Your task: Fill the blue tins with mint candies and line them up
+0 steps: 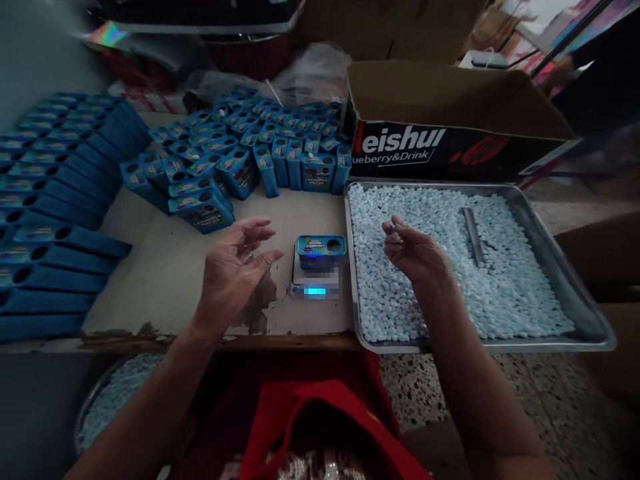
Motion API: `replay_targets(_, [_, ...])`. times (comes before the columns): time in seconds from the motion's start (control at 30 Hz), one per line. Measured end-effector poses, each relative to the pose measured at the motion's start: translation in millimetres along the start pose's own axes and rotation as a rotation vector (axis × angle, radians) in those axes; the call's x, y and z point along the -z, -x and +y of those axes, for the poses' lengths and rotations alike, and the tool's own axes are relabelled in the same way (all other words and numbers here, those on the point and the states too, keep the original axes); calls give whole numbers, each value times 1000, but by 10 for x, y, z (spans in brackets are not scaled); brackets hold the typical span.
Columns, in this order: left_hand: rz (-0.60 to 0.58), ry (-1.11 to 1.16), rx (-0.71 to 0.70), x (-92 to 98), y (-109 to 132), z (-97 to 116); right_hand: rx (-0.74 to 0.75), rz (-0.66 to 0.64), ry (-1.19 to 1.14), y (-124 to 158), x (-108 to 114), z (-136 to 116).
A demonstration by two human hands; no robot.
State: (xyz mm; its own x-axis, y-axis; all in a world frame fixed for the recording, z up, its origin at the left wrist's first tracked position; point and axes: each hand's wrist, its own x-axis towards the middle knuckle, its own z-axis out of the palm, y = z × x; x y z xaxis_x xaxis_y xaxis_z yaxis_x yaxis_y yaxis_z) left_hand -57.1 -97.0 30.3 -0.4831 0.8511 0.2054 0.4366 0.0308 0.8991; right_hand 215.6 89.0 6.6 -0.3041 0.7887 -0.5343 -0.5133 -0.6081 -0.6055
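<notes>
A small blue candy box [321,252] with a round dark hole in its top stands on a small digital scale [316,288], whose display glows blue. Left of the scale, my left hand [234,263] hovers over the table, thumb and fingers apart, holding nothing. Above a metal tray [356,313] filled with pale blue and white candies [390,300], my right hand [417,250] has its fingertips drawn together. Whether a candy is between those fingertips I cannot make out. A flat grey metal strip [473,237] lies on the candies.
Stacked blue boxes [55,173] line the left side, and many more upright blue boxes [240,143] crowd the table's back. An open cardboard carton [440,150] stands behind the tray. Below the table at left is a bowl of candies [120,393]. Part of a person [595,87] shows at right.
</notes>
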Motion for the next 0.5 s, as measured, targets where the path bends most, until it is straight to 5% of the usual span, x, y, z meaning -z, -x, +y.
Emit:
replay_targets(0.27, [39,-343,-438,-64,-93,251,28,-56,22,-32,26,-32])
replay_targets(0.5, [-208,-499,-517,-302,-230,362,205,62,143,-30,62,-71])
